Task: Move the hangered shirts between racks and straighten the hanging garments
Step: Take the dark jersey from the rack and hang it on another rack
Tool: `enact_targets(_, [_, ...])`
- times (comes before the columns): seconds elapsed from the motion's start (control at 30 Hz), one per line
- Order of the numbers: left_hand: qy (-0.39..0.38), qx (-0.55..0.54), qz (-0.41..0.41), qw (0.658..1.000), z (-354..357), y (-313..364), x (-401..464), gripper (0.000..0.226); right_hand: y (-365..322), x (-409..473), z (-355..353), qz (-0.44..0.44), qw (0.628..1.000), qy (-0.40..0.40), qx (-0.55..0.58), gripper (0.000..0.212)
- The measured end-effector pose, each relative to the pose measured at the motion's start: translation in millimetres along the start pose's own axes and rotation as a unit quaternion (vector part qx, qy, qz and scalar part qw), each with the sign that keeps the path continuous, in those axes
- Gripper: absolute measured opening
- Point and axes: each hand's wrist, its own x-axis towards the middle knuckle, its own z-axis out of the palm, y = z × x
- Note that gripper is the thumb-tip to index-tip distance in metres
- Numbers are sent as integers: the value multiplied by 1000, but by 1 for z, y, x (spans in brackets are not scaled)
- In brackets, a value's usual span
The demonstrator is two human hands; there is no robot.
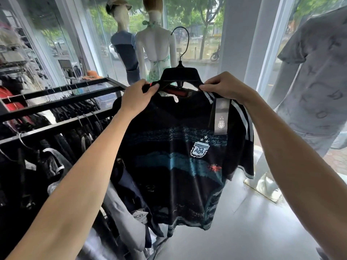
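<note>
Both hands, left hand [138, 98] and right hand [223, 87], are gripping the shirt [180, 156] by its hanger [180, 75]; it is probably still awaiting the rack [62, 102].

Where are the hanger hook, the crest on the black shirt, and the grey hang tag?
hanger hook [185, 39]: head view, on the curved wire above the hanger's body.
crest [199, 149]: head view, middle of the white badge on the black shirt.
grey hang tag [221, 115]: head view, centre of the tag's face.
</note>
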Motion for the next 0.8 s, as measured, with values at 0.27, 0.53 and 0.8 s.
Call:
enact_targets(0.27, [-52, 61, 15, 997, -10, 16, -1, 56, 10, 0, 1, 13, 998, 65, 13, 75])
enact_targets(0.53, [50, 183, -10, 982, -49, 52, -13, 74, -10, 28, 16, -48, 988, 146, -20, 89])
enact_targets(0.8, [108, 187, -132, 968, -140, 60, -72, 66, -82, 51, 63, -180, 978, 24, 104, 93])
